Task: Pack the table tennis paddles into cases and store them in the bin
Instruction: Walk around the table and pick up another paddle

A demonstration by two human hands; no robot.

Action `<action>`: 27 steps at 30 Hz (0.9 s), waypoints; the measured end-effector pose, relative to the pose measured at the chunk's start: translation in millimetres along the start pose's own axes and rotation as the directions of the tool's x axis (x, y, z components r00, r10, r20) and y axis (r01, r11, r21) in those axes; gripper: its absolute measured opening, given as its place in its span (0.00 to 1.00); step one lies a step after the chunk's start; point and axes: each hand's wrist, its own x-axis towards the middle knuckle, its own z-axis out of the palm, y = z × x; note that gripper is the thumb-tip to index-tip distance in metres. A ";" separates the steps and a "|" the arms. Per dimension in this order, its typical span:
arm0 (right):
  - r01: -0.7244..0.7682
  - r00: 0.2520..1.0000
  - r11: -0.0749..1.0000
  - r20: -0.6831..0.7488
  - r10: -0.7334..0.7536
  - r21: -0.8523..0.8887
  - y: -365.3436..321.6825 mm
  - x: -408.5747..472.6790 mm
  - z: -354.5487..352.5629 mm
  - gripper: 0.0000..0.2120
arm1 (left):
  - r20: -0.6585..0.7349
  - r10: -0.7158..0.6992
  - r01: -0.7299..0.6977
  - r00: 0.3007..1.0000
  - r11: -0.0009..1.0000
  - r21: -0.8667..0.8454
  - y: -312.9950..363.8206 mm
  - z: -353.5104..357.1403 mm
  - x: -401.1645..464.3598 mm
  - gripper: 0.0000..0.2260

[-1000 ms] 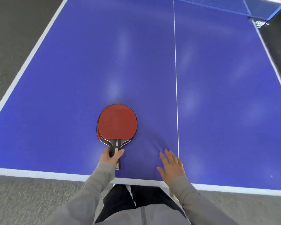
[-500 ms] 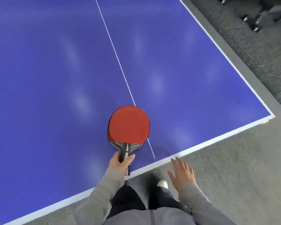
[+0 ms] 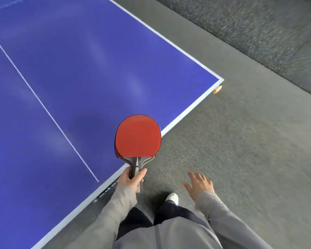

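Holding the paddles point(image 3: 137, 135) by their handles, our left hand point(image 3: 131, 178) has its fingers and thumb wrapped round the grip; what looks like two stacked paddles, red rubber up, hangs in the air over the near edge of the table point(image 3: 97, 72), partly above the blue top and partly above the floor point(image 3: 241, 150). Our right hand point(image 3: 199, 185) hangs beside us over the floor, fingers spread and holding nothing. We see no case and no bin anywhere in view, so we judge the task barely begun: the paddles are gathered in hand, while slipping them into cases and storing them is all still left.
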 end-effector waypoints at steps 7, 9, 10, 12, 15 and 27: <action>-0.193 0.979 0.968 0.093 0.180 0.157 118.0 4.2 -19.4 0.25 | 0.133 0.061 -0.077 0.989 0.990 0.121 28.8 117.5 3.1 0.12; -0.235 0.970 0.954 0.113 0.216 0.188 143.3 4.3 -21.1 0.25 | 0.166 0.082 -0.113 0.983 0.976 0.184 36.5 141.2 7.9 0.08; -0.252 0.965 0.946 0.119 0.232 0.204 154.3 5.7 -21.3 0.25 | 0.182 0.095 -0.134 0.979 0.967 0.218 40.1 151.8 11.6 0.07; -0.284 0.957 0.929 0.130 0.260 0.235 172.7 10.6 -24.1 0.25 | 0.213 0.106 -0.160 0.971 0.954 0.253 47.7 173.3 19.4 0.06; -0.318 0.946 0.913 0.150 0.288 0.256 194.3 25.9 -34.8 0.25 | 0.235 0.100 -0.167 0.967 0.944 0.285 60.8 204.5 34.1 0.05; -0.391 0.920 0.872 0.144 0.364 0.295 280.6 156.2 -160.4 0.25 | 0.272 0.021 -0.097 0.962 0.958 0.269 145.3 337.8 154.1 0.14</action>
